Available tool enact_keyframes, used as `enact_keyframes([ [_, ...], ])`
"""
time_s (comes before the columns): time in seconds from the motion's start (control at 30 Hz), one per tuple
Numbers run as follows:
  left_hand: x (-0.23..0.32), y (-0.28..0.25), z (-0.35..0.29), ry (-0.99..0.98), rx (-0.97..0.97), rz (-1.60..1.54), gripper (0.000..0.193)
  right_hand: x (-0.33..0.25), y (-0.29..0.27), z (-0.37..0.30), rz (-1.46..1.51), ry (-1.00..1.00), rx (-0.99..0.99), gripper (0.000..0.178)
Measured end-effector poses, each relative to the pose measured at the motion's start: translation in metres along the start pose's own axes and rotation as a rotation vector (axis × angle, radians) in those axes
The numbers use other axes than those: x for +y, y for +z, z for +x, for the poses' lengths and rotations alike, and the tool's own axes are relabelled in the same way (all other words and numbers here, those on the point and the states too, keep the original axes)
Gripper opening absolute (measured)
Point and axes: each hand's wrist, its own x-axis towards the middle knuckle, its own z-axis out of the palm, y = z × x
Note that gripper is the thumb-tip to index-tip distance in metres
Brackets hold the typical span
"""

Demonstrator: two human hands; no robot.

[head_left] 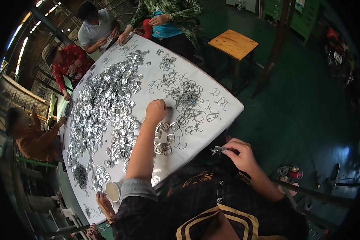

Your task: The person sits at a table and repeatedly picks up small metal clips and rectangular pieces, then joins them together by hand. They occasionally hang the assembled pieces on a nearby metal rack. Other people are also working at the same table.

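My left hand [156, 111] is closed over the white-topped table, its fingers turned down; whatever it grips is hidden. Just right of it lies a loose heap of thin bent wire hooks [188, 94]. Below the hand, several flat silver metal buckles [163, 149] lie partly behind my forearm. Off the table's near edge, my right hand [243, 157] pinches small silver metal pieces [218, 150] between thumb and fingers; their exact kind is too small to tell.
A large pile of silver buckles [104, 104] covers the middle of the white table [206, 138]. A pale cup [113, 192] stands by a neighbour's hand [104, 206]. Several people work along the far and left sides. A wooden stool [233, 44] stands beyond the right corner.
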Motion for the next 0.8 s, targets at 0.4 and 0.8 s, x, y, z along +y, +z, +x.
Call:
enact_keyframes([
  [0.4, -0.005, 0.036, -0.026, 0.058, -0.034, 0.116, 0.017, 0.011, 0.011, -0.03, 0.013, -0.053, 0.019, 0.015],
  [0.8, -0.042, 0.043, 0.023, 0.07, 0.009, -0.068, 0.021, 0.011, 0.025, -0.009, -0.023, -0.134, 0.146, 0.013],
])
